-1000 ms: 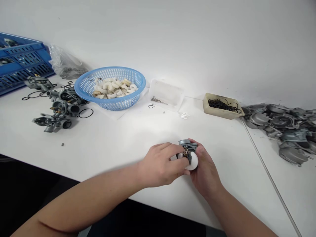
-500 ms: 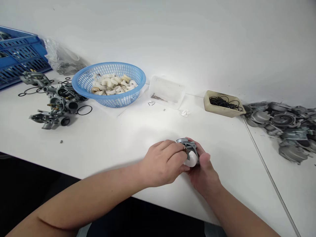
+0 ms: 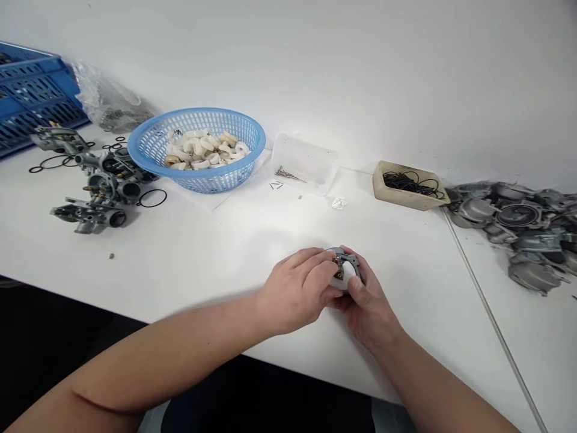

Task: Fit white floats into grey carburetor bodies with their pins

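Note:
A grey die-cast carburetor body with a white float sits between my hands, low over the white table. My right hand is shut around it, and the thumb covers much of the float. My left hand comes in from the left, its fingertips pinching at a small brass fitting on the body. Whether that fitting is held firmly is hard to tell.
Farther up stand a blue mesh basket of white floats, a clear tray with thin pins, and a beige tray of black O-rings. Assembled carburetors lie left, a heap of metal bowls right, and a blue crate far left.
The float has turned and is now mostly hidden behind my fingers. My hands have closed in around the carburetor body. The whole scene has shifted slightly upward in view.

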`<act>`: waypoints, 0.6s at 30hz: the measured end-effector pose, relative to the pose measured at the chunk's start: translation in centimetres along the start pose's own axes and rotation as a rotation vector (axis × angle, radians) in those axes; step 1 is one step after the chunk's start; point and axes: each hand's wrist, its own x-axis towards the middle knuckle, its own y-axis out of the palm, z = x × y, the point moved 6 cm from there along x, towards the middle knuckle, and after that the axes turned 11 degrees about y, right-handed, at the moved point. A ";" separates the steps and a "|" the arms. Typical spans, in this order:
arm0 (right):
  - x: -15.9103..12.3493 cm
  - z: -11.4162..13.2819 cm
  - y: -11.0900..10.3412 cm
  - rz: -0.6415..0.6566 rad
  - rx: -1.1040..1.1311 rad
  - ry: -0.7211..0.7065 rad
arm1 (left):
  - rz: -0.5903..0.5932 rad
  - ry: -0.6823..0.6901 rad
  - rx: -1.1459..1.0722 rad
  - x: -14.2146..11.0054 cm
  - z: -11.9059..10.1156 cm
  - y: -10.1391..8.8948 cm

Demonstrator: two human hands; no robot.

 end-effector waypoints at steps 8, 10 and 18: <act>0.2 0.1 0.1 0.046 0.075 0.048 | -0.047 -0.170 -0.152 -1.1 1.1 0.7; 0.3 0.1 -0.1 0.042 0.084 0.036 | -0.069 -0.216 -0.163 -1.2 1.4 0.7; -0.1 0.3 -0.1 0.037 0.091 0.012 | -0.138 -0.338 -0.285 -1.3 2.2 0.8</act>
